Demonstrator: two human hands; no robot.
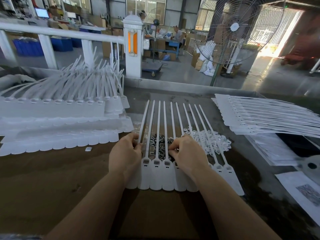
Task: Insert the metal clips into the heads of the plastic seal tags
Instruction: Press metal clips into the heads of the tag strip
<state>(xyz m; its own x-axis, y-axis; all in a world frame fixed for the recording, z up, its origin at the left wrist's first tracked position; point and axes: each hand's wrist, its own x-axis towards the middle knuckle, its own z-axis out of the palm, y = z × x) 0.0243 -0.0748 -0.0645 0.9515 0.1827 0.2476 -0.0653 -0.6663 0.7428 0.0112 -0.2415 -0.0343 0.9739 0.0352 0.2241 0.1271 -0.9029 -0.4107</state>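
— Anything worn on the arms?
— No. Both forearms are bare to the frame's lower edge; no sleeves show.
— And the hands?
— The left hand [125, 154] and right hand [187, 153] are bare too.

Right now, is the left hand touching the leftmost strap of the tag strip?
Touching. The head view shows the left hand with its fingertips pinched on the leftmost strap.

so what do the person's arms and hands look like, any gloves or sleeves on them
Both forearms are bare as far as the frame shows, with no sleeves in view. The left hand and right hand wear no gloves, and no rings, watch or wristbands are visible.
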